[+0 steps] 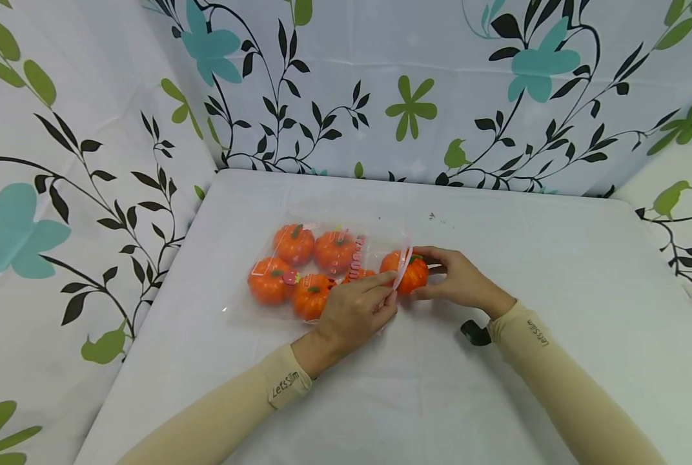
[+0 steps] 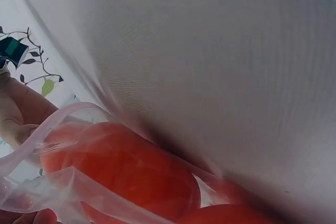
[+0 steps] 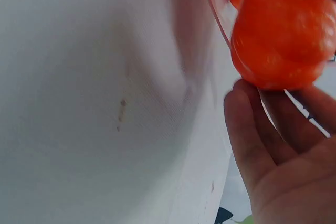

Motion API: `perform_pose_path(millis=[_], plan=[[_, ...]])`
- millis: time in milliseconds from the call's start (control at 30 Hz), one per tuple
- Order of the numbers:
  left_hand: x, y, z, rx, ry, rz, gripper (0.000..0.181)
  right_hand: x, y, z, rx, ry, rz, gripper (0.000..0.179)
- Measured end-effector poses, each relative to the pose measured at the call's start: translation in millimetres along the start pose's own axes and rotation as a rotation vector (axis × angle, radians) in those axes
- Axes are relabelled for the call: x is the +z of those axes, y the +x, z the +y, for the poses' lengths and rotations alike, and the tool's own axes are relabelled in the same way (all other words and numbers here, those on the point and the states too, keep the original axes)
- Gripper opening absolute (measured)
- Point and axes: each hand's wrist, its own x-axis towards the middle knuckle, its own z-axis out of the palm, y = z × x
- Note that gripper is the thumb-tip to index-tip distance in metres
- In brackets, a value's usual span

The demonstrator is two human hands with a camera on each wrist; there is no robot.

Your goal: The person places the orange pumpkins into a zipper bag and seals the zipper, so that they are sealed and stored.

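A clear plastic zip bag (image 1: 404,263) lies on the table with several small orange toy pumpkins (image 1: 270,281) inside, their green stems showing. My left hand (image 1: 354,310) pinches the bag's edge at its mouth, on the near side. At that mouth, my right hand (image 1: 465,281) holds another pumpkin (image 1: 418,276) from the right, thumb on the near side and fingers on the far side. Part of this pumpkin sits behind the bag's pinkish rim. In the right wrist view, fingertips touch the underside of the pumpkin (image 3: 283,35). The left wrist view looks through the clear film at orange pumpkins (image 2: 131,177).
A white cloth (image 1: 578,290) covers the table, with a few small dark specks (image 1: 432,216) beyond the right hand. Leaf-patterned curtains (image 1: 346,58) hang behind the table and at its sides. A dark device (image 1: 475,332) sits at the right wrist.
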Motion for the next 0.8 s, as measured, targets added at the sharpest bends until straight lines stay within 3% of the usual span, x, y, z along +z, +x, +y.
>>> perform_pose_path(millis=[167,433,800], plan=[[0.7,-0.2,0.5,0.009,-0.001,0.013,0.006,-2,2.0,1,-0.042,0.032,0.005,0.077],[1.7,1.8,0.5,0.049,0.001,0.065,0.004,6,7.9,-2,0.023,0.128,0.127,0.078],[0.9,3.3,0.6,0.057,0.024,0.043,0.006,21,14.8,-7,0.031,0.16,0.235,0.077]])
